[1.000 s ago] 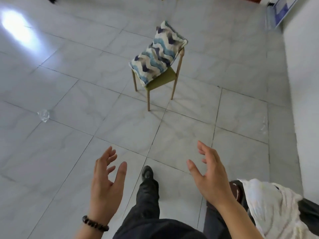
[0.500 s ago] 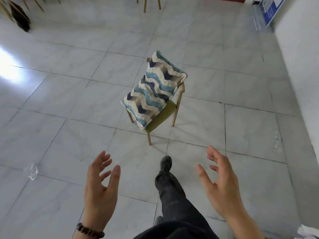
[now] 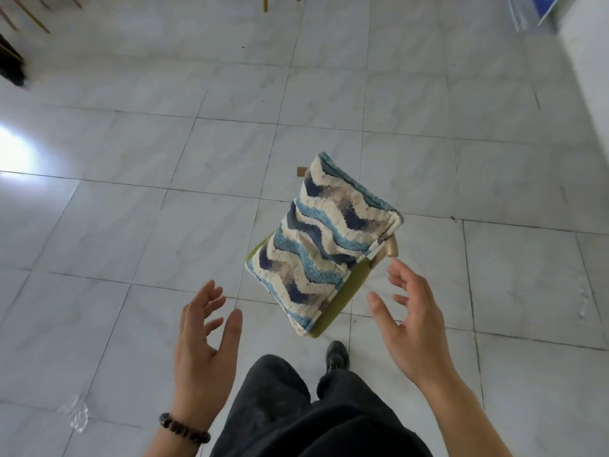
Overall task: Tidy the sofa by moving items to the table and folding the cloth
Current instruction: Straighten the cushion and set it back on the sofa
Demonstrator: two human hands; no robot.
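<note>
Here the wavy-striped cushion (image 3: 324, 240) leans on a chair (image 3: 342, 296) just beyond both empty, spread hands (image 3: 309, 328).

Tufted cloth cushion (image 3: 321, 240); glossy, seemingly ceramic floor (image 3: 164, 166).

The cushion (image 3: 321, 240) covers nearly all of the chair (image 3: 342, 296): only a green seat edge, one wooden post top at the right and a small wooden tip at the far side show, and the legs are hidden beneath. At the far left edge, thin wooden legs (image 3: 26, 13) and a dark blurred shape (image 3: 11, 65) are cut off. More wooden legs (image 3: 280, 0) are cropped at the far edge. A blue-and-white panel (image 3: 535, 9) at the far right corner is cut off, its content unreadable. A crumpled clear thing (image 3: 75, 415) near left on the floor is too blurred to identify.
</note>
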